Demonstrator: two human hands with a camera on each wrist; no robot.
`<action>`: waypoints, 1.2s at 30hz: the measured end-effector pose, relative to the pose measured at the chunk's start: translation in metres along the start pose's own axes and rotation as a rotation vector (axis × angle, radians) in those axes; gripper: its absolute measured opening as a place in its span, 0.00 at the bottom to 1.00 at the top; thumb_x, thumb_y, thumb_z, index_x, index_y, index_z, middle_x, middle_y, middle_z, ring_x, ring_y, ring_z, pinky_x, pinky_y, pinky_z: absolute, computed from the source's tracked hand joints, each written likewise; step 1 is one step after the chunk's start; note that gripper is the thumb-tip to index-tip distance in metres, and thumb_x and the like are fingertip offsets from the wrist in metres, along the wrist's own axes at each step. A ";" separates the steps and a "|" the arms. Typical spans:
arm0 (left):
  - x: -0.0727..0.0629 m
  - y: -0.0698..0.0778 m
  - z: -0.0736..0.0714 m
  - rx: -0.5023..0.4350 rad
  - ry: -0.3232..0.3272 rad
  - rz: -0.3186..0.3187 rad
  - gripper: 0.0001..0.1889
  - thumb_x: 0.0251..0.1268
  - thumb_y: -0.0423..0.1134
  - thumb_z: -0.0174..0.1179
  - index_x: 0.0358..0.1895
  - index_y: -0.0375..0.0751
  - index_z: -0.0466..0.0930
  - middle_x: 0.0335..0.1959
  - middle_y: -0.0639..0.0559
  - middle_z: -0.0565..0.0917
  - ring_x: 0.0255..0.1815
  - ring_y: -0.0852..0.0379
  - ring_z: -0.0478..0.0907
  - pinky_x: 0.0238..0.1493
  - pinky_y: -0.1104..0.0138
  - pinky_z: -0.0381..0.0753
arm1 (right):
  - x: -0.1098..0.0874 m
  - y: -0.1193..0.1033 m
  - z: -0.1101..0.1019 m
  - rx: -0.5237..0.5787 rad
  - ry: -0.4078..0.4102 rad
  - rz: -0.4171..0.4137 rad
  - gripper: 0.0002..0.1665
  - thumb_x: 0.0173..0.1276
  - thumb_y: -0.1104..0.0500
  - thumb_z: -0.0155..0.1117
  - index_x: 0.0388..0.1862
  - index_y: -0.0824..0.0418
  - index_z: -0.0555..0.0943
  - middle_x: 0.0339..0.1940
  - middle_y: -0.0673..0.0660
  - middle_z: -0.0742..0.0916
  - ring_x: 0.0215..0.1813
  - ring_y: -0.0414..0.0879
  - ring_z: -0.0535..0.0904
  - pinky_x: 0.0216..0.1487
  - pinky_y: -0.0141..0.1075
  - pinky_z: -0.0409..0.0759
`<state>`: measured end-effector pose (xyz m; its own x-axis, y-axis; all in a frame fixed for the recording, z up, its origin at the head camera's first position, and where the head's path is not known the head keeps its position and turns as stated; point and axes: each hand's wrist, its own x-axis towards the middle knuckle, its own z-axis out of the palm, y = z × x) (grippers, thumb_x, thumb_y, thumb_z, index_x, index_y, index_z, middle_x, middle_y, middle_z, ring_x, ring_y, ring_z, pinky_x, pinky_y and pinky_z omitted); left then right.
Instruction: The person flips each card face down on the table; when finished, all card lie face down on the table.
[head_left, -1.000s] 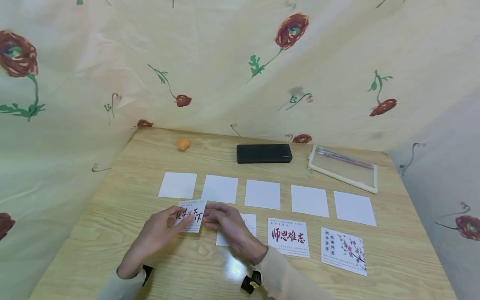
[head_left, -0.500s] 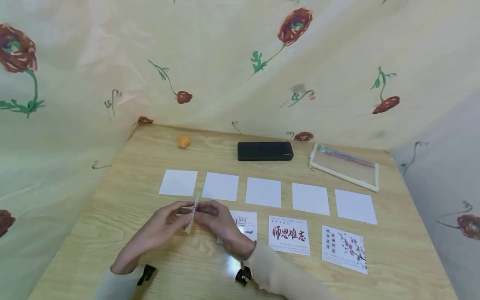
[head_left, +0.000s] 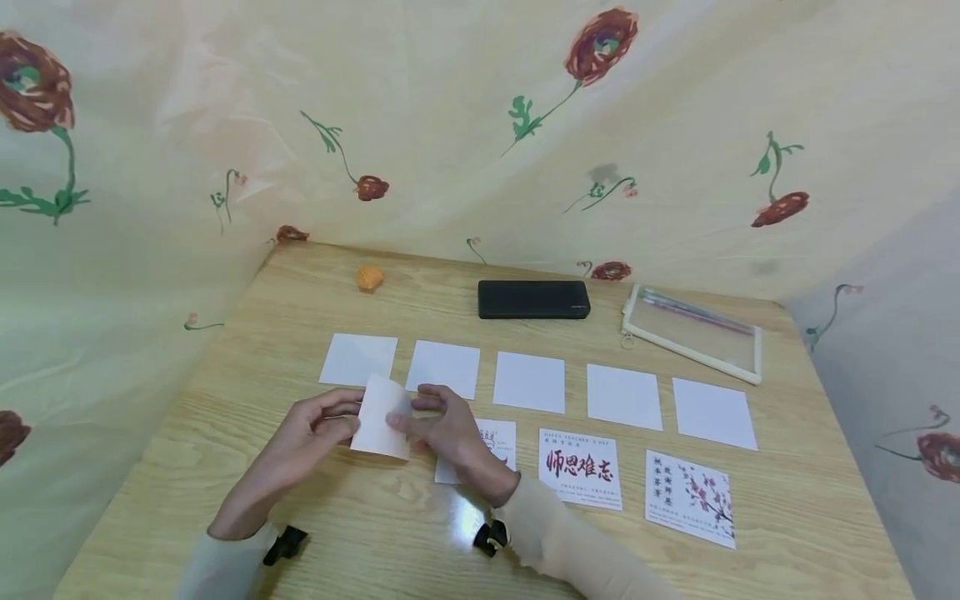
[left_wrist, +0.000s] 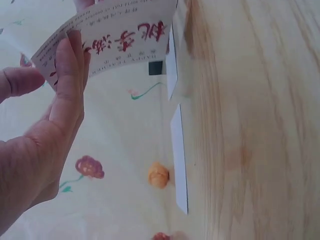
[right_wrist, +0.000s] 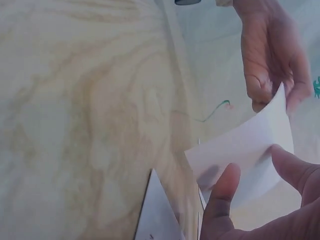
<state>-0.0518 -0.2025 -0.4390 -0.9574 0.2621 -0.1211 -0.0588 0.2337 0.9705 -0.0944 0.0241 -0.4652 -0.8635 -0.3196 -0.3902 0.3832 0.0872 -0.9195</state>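
Note:
A square white card (head_left: 381, 417), slightly bowed, is held just above the table with its blank side toward the head camera. My left hand (head_left: 296, 446) pinches its left edge between thumb and fingers. My right hand (head_left: 459, 442) grips the opposite edge, its thumb laid on the blank face and the fingers behind. In the left wrist view the far side of the card (left_wrist: 130, 37) shows red brush characters and small print. Under my right forearm, a printed card (head_left: 498, 435) is partly covered. In the right wrist view the card (right_wrist: 245, 145) bends between both hands.
Several blank white cards (head_left: 528, 382) lie in a row behind the hands. To the right are a card with red characters (head_left: 580, 468) and a blossom card (head_left: 690, 500). Farther back sit an orange lump (head_left: 369, 277), a black case (head_left: 534, 300) and a clear pouch (head_left: 690, 333).
The card has turned over between my hands: its printed face showed first, then it stood edge-on, and now the blank back faces the head camera.

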 end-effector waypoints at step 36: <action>0.012 -0.013 -0.025 0.330 0.034 -0.257 0.25 0.68 0.29 0.64 0.68 0.28 0.75 0.42 0.39 0.88 0.33 0.54 0.87 0.33 0.64 0.89 | 0.014 0.008 -0.021 -0.156 -0.029 -0.068 0.16 0.64 0.71 0.73 0.49 0.71 0.81 0.38 0.67 0.91 0.32 0.50 0.91 0.38 0.38 0.91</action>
<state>-0.0693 -0.2258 -0.4478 -0.9324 0.1262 -0.3386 -0.2090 0.5761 0.7902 -0.1099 0.0406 -0.4791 -0.8748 -0.3570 -0.3275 0.2667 0.2096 -0.9407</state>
